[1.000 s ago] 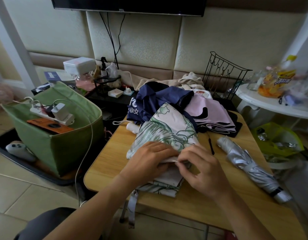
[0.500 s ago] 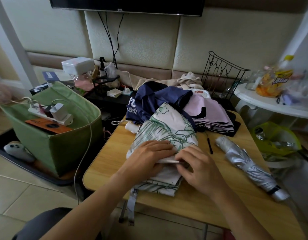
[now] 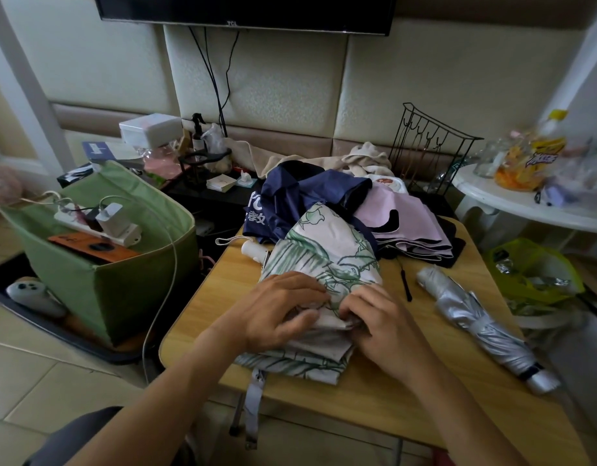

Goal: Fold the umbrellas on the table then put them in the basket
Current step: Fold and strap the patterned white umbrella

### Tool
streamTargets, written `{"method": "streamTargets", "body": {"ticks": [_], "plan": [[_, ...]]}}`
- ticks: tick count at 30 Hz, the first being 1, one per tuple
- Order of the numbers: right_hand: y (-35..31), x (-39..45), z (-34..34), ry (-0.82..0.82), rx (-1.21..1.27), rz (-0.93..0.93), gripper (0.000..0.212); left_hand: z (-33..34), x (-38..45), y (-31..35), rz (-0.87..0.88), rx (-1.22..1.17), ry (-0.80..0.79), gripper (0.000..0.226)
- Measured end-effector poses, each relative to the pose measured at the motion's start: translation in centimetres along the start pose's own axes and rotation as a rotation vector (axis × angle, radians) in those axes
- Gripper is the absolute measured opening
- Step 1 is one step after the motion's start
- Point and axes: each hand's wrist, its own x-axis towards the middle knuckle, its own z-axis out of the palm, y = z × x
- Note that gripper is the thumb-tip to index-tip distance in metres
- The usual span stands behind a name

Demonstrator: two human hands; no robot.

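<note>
**Pleats gathered tighter on the leaf umbrella**

At the frame's left the green basket (image 3: 98, 264) sits on the floor, holding a power strip (image 3: 98, 220) but no umbrellas yet. At centre, our left hand (image 3: 276, 311) presses the leaf umbrella (image 3: 327, 260) onto the worktop (image 3: 424, 381), fingers bent over the cloth; our right hand (image 3: 381, 324), touching the left, pinches a fold. Since a second ago both hands have crept upward along the canopy, so we judge the folding advancing. Navy (image 3: 303, 200) and pink (image 3: 408, 220) umbrellas wait behind; the silver one (image 3: 482, 327) lies rolled at right.
</note>
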Motion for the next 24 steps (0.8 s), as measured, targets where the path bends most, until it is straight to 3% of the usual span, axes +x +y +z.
{"method": "streamTargets", "body": {"ticks": [3,9,13,18,24], "plan": [[0.5,0.0,0.1,-0.07,0.035,-0.01,0.024,0.1,-0.1,-0.5,-0.081,0.023,0.101,0.044],[0.7,-0.1,-0.4,-0.224,0.097,0.015,0.014,3.2,-1.6,-2.0,-0.161,0.267,-0.109,0.077],[0.0,0.3,0.0,-0.159,0.164,0.1,0.04,3.2,-1.6,-2.1,-0.182,0.292,-0.176,0.09],[-0.5,-0.1,0.1,-0.216,0.138,0.116,0.036,3.1,-1.5,-1.9,-0.228,0.265,-0.206,0.077],[-0.6,-0.9,-1.8,-0.234,0.348,0.026,0.021,3.0,-1.2,-1.9,-0.257,0.248,-0.213,0.072]]}}
